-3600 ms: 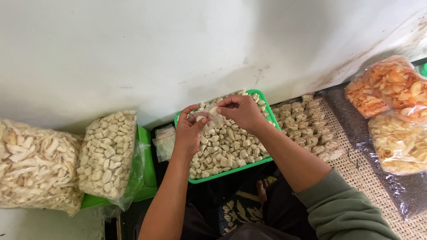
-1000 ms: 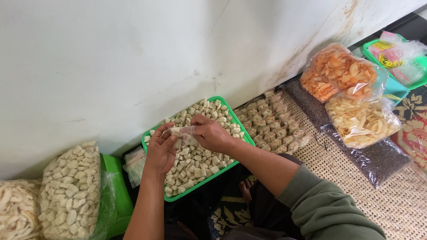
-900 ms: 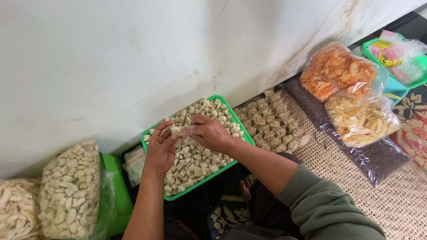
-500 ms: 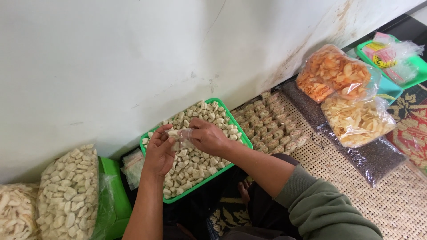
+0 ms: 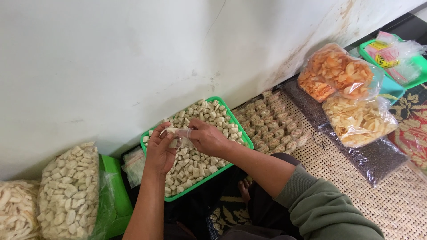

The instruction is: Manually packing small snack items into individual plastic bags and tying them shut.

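Small clear plastic bag [image 5: 181,138] pinched between both hands, above the near-left part of the green tray [image 5: 238,133] heaped with pale cracker pieces [image 5: 209,118]. Thin, limp film, very light, likely slick and quick to crumple; contents, if any, brittle and easy to crush. Best taken at the mouth edge, film only, with fingertips rather than a full squeeze.

Left hand [image 5: 160,151] raised from below, palm turned up and inward, fingers curled around the bag's left side. Right hand [image 5: 205,138] reaching across from the right, knuckles up, thumb and forefinger closed on the bag's top edge. Both grips shut on the film, though how much sits inside the bag cannot be told: too small and partly hidden behind the fingers. Right forearm in a green sleeve [image 5: 320,209], angled down toward the near-right corner of the view.

Tray on the floor against the white wall [image 5: 133,53]. Rows of small filled packets [image 5: 271,126] just beside the tray's right edge, on a woven mat [image 5: 400,204]. Farther right, a bag of orange chips [image 5: 333,73] resting on a bag of yellow chips [image 5: 358,120]. At far left, two large bags of pale crackers [image 5: 66,191], one leaning on a green container [image 5: 116,200].
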